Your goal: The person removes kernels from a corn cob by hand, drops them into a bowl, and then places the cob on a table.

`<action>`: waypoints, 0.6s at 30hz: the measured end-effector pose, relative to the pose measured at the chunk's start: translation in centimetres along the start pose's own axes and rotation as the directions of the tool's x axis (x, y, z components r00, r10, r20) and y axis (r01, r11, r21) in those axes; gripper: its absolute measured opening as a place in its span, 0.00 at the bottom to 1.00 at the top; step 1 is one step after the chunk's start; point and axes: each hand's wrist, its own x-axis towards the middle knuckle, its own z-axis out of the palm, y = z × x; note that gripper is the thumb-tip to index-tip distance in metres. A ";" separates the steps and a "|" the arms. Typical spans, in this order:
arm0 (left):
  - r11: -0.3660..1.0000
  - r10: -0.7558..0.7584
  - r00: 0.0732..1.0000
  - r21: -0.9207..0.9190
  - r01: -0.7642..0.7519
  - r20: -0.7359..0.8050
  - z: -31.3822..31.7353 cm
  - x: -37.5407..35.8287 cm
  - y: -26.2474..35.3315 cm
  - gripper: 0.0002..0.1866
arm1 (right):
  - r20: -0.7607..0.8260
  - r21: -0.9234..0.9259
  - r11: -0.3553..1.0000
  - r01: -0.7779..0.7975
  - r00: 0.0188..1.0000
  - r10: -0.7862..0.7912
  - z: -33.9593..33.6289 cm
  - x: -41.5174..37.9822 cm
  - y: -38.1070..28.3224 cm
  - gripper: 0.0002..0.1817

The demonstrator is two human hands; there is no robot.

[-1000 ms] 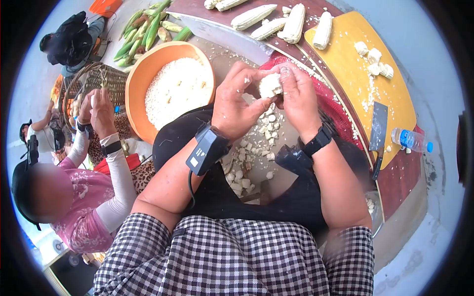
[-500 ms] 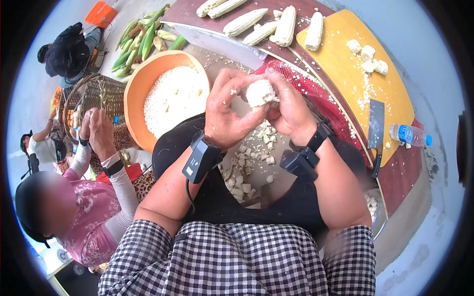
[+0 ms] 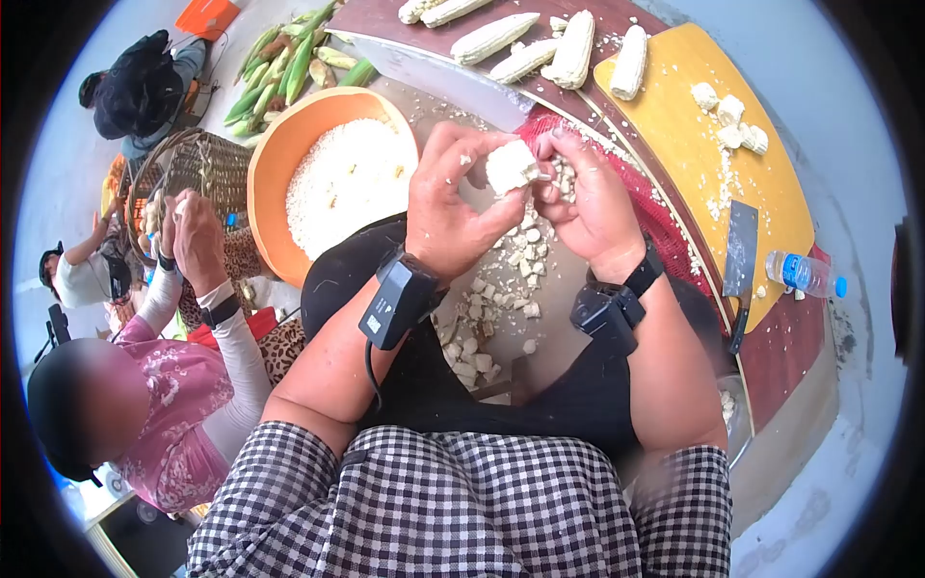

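A short chunk of white corn cob point(image 3: 511, 167) is gripped between the thumb and fingers of my left hand point(image 3: 453, 207), its pale end facing up. Just right of the chunk, my right hand point(image 3: 595, 207) is curled with fingertips close to it. White corn kernels point(image 3: 565, 179) show in the hollow of those fingers, though partly hidden. Below both hands, many cut cob pieces point(image 3: 472, 356) lie on the floor between my legs. An orange tub point(image 3: 265, 207) of loose kernels stands to the left of my left hand.
On the red-brown board point(image 3: 780, 371) rest several husked white cobs point(image 3: 494, 39). A yellow cutting board point(image 3: 665, 106) carries cob pieces and a cleaver point(image 3: 740, 255), beside a water bottle point(image 3: 807, 275). Green-husked corn point(image 3: 279, 72) lies behind. A co-worker point(image 3: 173, 405) sits at left near a wicker basket point(image 3: 207, 173).
My right hand has come away from the cob chunk a little to the right, its fingers now curled. My left hand still holds the chunk. The view has shifted slightly.
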 end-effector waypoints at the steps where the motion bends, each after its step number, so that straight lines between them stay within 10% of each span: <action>1: 0.999 -0.022 0.999 0.027 0.022 0.024 0.0 0.0 0.2 0.23 | -0.008 -0.008 0.999 0.033 0.999 -0.033 0.4 -0.2 -0.3 0.13; 6: 0.994 -0.064 0.993 0.095 0.055 0.099 -0.1 0.0 1.1 0.23 | 0.102 -0.498 0.802 0.329 0.941 -0.323 1.0 -0.2 0.3 0.17; 18: 0.994 -0.007 0.994 0.108 -0.004 0.105 0.1 -0.1 1.1 0.23 | 0.135 -0.614 0.670 0.417 0.892 -0.432 0.8 -0.4 0.5 0.15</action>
